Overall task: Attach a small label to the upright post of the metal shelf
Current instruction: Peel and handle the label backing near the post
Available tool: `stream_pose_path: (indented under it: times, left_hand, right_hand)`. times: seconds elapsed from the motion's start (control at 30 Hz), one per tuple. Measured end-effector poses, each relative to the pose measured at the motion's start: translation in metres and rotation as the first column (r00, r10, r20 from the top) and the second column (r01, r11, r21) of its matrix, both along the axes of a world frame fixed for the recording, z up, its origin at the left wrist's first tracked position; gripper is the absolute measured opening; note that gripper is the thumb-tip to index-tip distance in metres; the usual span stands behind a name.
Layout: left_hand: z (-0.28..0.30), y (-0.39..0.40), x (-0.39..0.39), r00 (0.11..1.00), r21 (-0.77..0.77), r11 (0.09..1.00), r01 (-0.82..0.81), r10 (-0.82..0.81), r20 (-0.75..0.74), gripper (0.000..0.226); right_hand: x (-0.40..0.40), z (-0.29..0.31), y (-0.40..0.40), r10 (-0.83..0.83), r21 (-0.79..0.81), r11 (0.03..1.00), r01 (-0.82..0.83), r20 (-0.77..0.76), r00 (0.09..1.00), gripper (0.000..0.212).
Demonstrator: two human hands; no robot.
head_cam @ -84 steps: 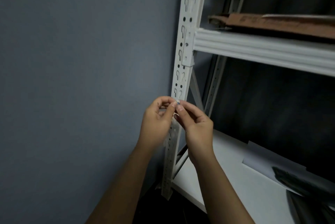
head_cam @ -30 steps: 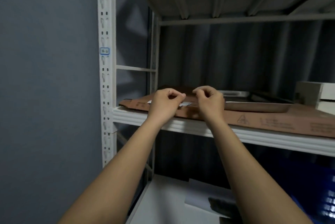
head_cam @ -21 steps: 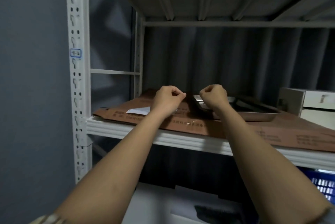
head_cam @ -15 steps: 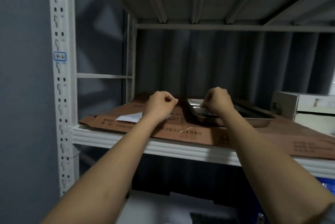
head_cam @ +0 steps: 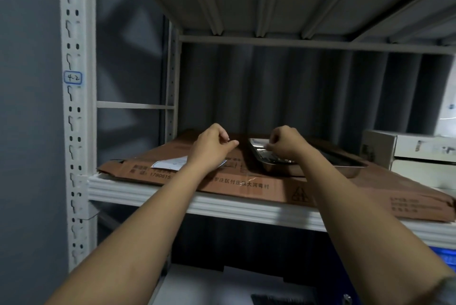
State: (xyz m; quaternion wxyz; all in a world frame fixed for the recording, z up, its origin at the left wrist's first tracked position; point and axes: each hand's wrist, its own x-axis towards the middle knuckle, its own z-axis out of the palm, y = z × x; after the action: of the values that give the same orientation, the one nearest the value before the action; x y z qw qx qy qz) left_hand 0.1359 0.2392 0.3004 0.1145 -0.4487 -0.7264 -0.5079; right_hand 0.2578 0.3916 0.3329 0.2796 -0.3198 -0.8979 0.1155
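A label [head_cam: 72, 77] marked 4-2 sits on the post [head_cam: 76, 117] at left of frame. Left hand [head_cam: 211, 147] is curled, seemingly empty; right hand [head_cam: 283, 143] pinches something pale over the tray [head_cam: 345, 165]. A label is likely feather-light, limp, sticky: hold it by its edges.

Reaching over flattened cardboard [head_cam: 246, 181] on the shelf [head_cam: 222, 203] — left hand [head_cam: 212, 149] curled, fingertips pinched together; right hand [head_cam: 283, 143] curling over a metal tray [head_cam: 320, 160], contents unclear. Showing a blue-edged label [head_cam: 72, 78] marked "4-2" on the upright post [head_cam: 74, 117] at left — white box [head_cam: 407, 151] sitting far right.
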Motion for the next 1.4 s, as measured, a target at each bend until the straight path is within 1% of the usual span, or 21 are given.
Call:
stream_pose_path:
  times: [0.07,0.13,0.23,0.27,0.33,0.37,0.43,0.53,0.63,0.7,0.77,0.83,0.9,0.97,1.03,1.1,1.13,1.2,1.27,1.33,1.4]
  left_hand:
    - [0.000,0.001,0.002,1.000,0.011,1.000,-0.002,0.002,0.001,0.022]
    - [0.001,0.002,0.006,0.999,0.055,0.998,0.037,-0.040,0.037,0.020]
    - [0.005,0.002,0.014,0.988,0.160,0.980,0.115,-0.129,0.085,0.013]
    - [0.006,0.001,0.017,0.981,0.191,0.971,0.144,-0.166,0.106,0.010]
    - [0.010,-0.002,0.023,0.954,0.241,0.948,0.208,-0.251,0.166,0.008]
    - [0.011,-0.003,0.025,0.937,0.261,0.937,0.231,-0.287,0.201,0.010]
    - [0.010,-0.007,0.026,0.914,0.296,0.924,0.240,-0.318,0.251,0.013]
    - [0.010,-0.014,0.025,0.898,0.311,0.916,0.252,-0.341,0.276,0.021]
    - [0.010,-0.022,0.027,0.875,0.312,0.908,0.281,-0.375,0.305,0.023]
    - [0.011,-0.026,0.029,0.850,0.328,0.901,0.285,-0.396,0.348,0.022]
    - [0.012,-0.029,0.030,0.813,0.351,0.891,0.289,-0.422,0.402,0.022]
    - [0.014,-0.031,0.031,0.797,0.372,0.880,0.296,-0.443,0.412,0.021]
    - [0.016,-0.035,0.033,0.807,0.380,0.875,0.301,-0.445,0.388,0.018]
    - [0.015,-0.038,0.033,0.817,0.394,0.872,0.292,-0.441,0.371,0.015]
    - [0.014,-0.041,0.032,0.825,0.409,0.870,0.276,-0.432,0.364,0.015]
    - [0.013,-0.045,0.030,0.832,0.416,0.870,0.265,-0.424,0.357,0.017]
    - [0.013,-0.046,0.029,0.834,0.414,0.870,0.268,-0.425,0.353,0.016]
    - [0.013,-0.048,0.028,0.838,0.398,0.872,0.284,-0.428,0.340,0.014]
    - [0.013,-0.049,0.029,0.830,0.394,0.869,0.300,-0.442,0.340,0.013]
    - [0.013,-0.049,0.029,0.824,0.394,0.866,0.308,-0.450,0.345,0.013]
    - [0.011,-0.049,0.029,0.831,0.387,0.872,0.299,-0.437,0.343,0.014]
  right_hand:
    - [0.002,0.000,0.000,0.013,0.007,1.000,-0.013,0.038,0.999,0.013]
    - [0.004,-0.001,-0.003,0.040,0.029,0.999,-0.040,0.011,0.999,0.012]
    - [0.005,0.000,-0.018,0.103,-0.001,0.994,-0.105,-0.213,0.972,0.010]
    - [0.005,0.000,-0.026,0.160,-0.050,0.982,-0.184,-0.314,0.936,0.009]
    - [0.005,0.000,-0.044,0.290,-0.133,0.904,-0.407,-0.510,0.810,0.008]
    - [0.006,-0.001,-0.052,0.340,-0.126,0.864,-0.487,-0.567,0.750,0.008]
    - [0.004,-0.005,-0.061,0.404,-0.060,0.841,-0.538,-0.592,0.697,0.008]
    - [0.001,-0.016,-0.070,0.427,0.064,0.869,-0.491,-0.597,0.679,0.009]
    - [-0.004,-0.026,-0.077,0.447,0.247,0.892,-0.379,-0.616,0.649,0.011]
    - [-0.007,-0.029,-0.081,0.497,0.424,0.860,-0.284,-0.570,0.655,0.012]
    - [-0.012,-0.032,-0.082,0.507,0.530,0.824,-0.200,-0.533,0.677,0.013]
    - [-0.013,-0.035,-0.086,0.475,0.489,0.853,-0.182,-0.583,0.659,0.014]
    - [-0.014,-0.035,-0.092,0.422,0.350,0.905,-0.242,-0.664,0.618,0.015]
    - [-0.015,-0.032,-0.098,0.380,0.202,0.915,-0.348,-0.718,0.583,0.015]
    - [-0.015,-0.027,-0.103,0.355,0.076,0.879,-0.471,-0.765,0.538,0.013]
    - [-0.013,-0.025,-0.106,0.312,-0.048,0.801,-0.596,-0.817,0.485,0.012]
    - [-0.012,-0.025,-0.107,0.292,-0.096,0.765,-0.637,-0.830,0.475,0.011]
    - [-0.009,-0.028,-0.105,0.275,-0.120,0.755,-0.645,-0.834,0.477,0.009]
    - [-0.007,-0.031,-0.105,0.273,-0.091,0.761,-0.642,-0.853,0.444,0.010]
    - [-0.007,-0.034,-0.106,0.290,-0.044,0.766,-0.641,-0.867,0.406,0.013]
    - [-0.006,-0.035,-0.108,0.349,0.040,0.800,-0.599,-0.843,0.409,0.014]
